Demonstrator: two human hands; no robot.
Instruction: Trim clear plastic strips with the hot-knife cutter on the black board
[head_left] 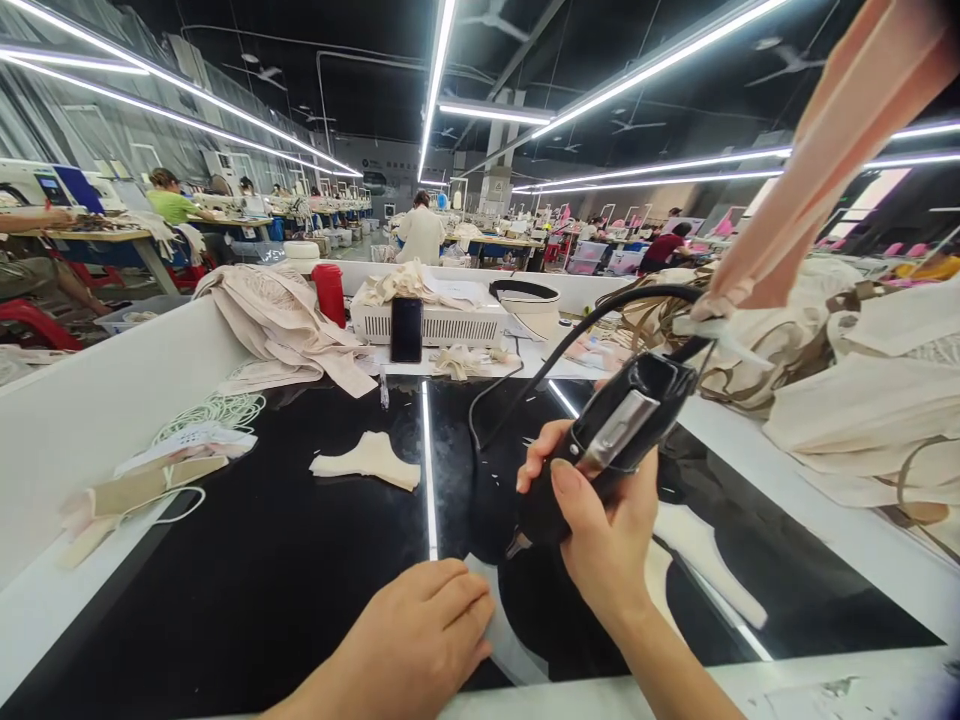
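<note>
My right hand [600, 510] is wrapped round a black handheld tool [626, 415] with a small metal tip and a black cable, held above the glossy black tabletop [247, 590]. My left hand [427, 630], fingers curled and pressed down, rests at the edge of a pale curved piece [506, 625] on the tabletop; whether it grips the piece is hidden. The tool's tip hangs just right of that piece. Right of my right hand lie cream fabric pieces [701, 550]. Another cream piece [367, 460] lies left of centre.
At the back stand a white vented box [442, 325], a phone [406, 330] and a red container [328, 294]. Cream fabric [285, 320] is heaped back left, more [862, 400] at right. Pink cloth [810, 190] hangs tied near the cable. People sit farther off.
</note>
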